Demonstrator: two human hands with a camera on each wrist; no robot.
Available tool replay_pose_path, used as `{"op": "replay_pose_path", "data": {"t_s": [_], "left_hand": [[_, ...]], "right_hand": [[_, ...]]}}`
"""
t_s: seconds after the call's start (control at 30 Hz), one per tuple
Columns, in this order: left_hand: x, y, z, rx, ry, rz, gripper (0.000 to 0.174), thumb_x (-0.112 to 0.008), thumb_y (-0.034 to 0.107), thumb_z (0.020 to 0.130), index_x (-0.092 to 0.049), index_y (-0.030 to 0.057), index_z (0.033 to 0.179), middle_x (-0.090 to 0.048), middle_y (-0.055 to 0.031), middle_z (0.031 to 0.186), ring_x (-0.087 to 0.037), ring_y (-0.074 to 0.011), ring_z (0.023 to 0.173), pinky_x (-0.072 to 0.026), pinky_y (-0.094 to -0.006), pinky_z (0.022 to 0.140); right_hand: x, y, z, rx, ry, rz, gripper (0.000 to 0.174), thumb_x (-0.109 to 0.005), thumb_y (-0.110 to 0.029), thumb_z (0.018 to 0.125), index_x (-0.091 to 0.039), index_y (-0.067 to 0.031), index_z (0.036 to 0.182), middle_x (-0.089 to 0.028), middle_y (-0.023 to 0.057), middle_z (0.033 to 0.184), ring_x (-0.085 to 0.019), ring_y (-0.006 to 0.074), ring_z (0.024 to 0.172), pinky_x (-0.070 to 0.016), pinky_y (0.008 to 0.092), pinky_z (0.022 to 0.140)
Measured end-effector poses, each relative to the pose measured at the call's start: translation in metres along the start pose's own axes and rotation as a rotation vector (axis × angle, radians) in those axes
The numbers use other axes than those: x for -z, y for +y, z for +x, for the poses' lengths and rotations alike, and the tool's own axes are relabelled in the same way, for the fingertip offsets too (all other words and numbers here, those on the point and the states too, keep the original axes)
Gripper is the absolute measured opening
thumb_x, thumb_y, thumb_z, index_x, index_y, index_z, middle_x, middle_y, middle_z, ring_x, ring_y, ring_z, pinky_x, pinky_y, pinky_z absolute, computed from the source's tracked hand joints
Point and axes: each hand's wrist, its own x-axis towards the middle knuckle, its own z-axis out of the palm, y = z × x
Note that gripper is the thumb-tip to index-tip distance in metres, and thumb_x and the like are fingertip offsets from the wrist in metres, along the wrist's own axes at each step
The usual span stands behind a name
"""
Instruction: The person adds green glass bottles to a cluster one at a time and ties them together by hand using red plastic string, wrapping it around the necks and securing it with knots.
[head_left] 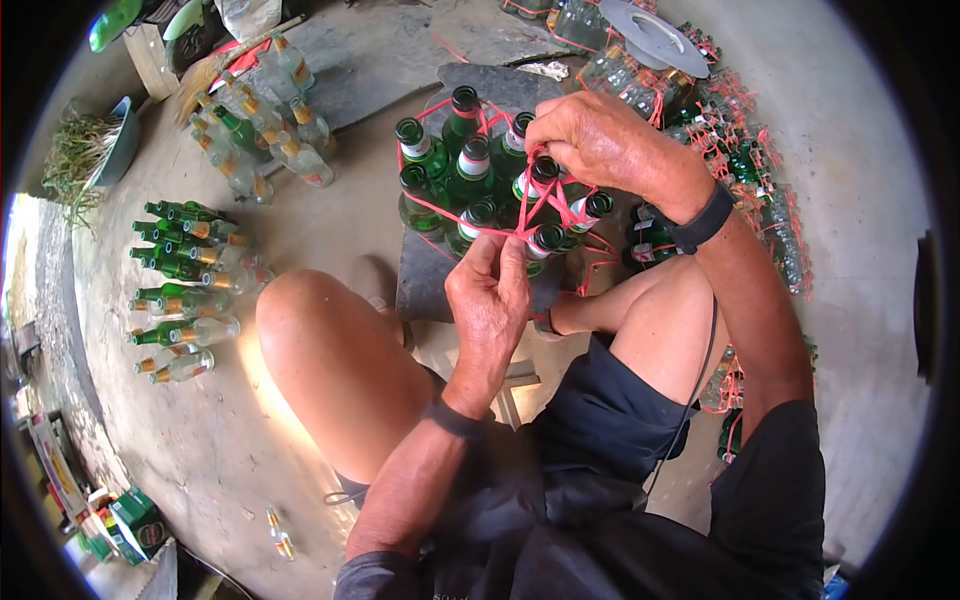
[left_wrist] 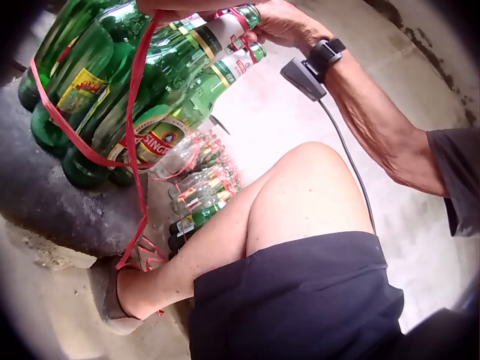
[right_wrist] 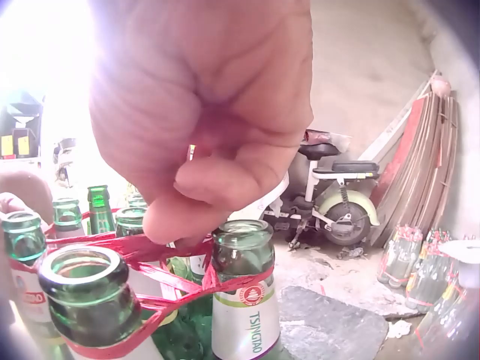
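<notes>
A cluster of green beer bottles (head_left: pixel 472 168) stands upright on a dark slab (head_left: pixel 425 278) between the person's legs. Red plastic twine (head_left: pixel 450 213) runs around their necks and crosses over the top; the left wrist view shows another loop of twine (left_wrist: pixel 69 129) around the lower bodies. At the near side of the cluster, the left hand (head_left: pixel 490 288) pinches the twine between thumb and finger. The right hand (head_left: pixel 618 148) grips twine over the far right bottle necks, its fingers curled down in the right wrist view. One neck label (right_wrist: pixel 244 319) reads TSINGTAO.
Loose green and clear bottles (head_left: pixel 190 265) stand on the floor to the left, with another group (head_left: pixel 262 125) farther back. Twine-tied bundles of bottles (head_left: pixel 745 150) line the right wall. A single bottle (head_left: pixel 280 535) lies at lower left. A scooter (right_wrist: pixel 334 195) is parked behind.
</notes>
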Motion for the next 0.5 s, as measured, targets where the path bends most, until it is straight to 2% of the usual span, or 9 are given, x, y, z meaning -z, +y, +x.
{"op": "replay_pose_path", "data": {"t_s": [0.2,0.33,0.4,0.47,0.5], "left_hand": [[0.000,-0.003,0.001,-0.045,0.026,0.035,0.024,-0.067,0.014,0.110,-0.072,-0.0035,0.095,-0.057,0.0068,0.075,-0.046,-0.0027,0.071,-0.0399,-0.0245,0.060],[0.006,-0.008,0.000,-0.054,0.022,0.084,0.021,-0.068,0.013,0.108,-0.074,-0.0048,0.099,-0.060,0.0059,0.076,-0.048,-0.0030,0.071,-0.0417,-0.0244,0.062],[0.010,-0.005,0.001,-0.079,0.037,0.105,0.020,-0.069,0.013,0.107,-0.076,-0.0051,0.101,-0.061,0.0057,0.076,-0.049,-0.0030,0.071,-0.0421,-0.0243,0.061],[0.019,0.001,-0.001,0.057,-0.024,0.094,0.020,-0.070,0.013,0.106,-0.077,-0.0059,0.103,-0.061,0.0057,0.075,-0.049,-0.0033,0.070,-0.0421,-0.0247,0.060],[0.020,0.001,-0.001,0.056,-0.023,0.096,0.020,-0.070,0.013,0.106,-0.077,-0.0059,0.103,-0.061,0.0057,0.075,-0.049,-0.0033,0.070,-0.0421,-0.0247,0.060]], "right_hand": [[-0.001,-0.003,-0.004,-0.003,-0.028,-0.035,0.021,-0.064,-0.002,0.083,-0.080,-0.0068,0.096,-0.073,0.0174,0.093,-0.072,0.0429,0.092,-0.0572,0.0530,0.079],[0.003,-0.014,-0.007,-0.034,-0.060,-0.084,0.023,-0.063,-0.001,0.084,-0.081,-0.0068,0.097,-0.072,0.0176,0.096,-0.071,0.0429,0.093,-0.0563,0.0533,0.079],[0.005,-0.018,-0.009,-0.087,-0.094,-0.035,0.022,-0.062,-0.001,0.085,-0.080,-0.0057,0.098,-0.071,0.0179,0.102,-0.071,0.0431,0.095,-0.0559,0.0527,0.080],[-0.002,-0.018,-0.012,-0.093,-0.076,-0.037,0.022,-0.061,-0.001,0.087,-0.079,-0.0054,0.099,-0.070,0.0177,0.105,-0.071,0.0434,0.096,-0.0559,0.0524,0.080],[-0.005,-0.018,-0.014,-0.100,-0.058,-0.039,0.022,-0.061,-0.002,0.088,-0.079,-0.0051,0.100,-0.069,0.0175,0.108,-0.070,0.0437,0.096,-0.0558,0.0521,0.081]]}}
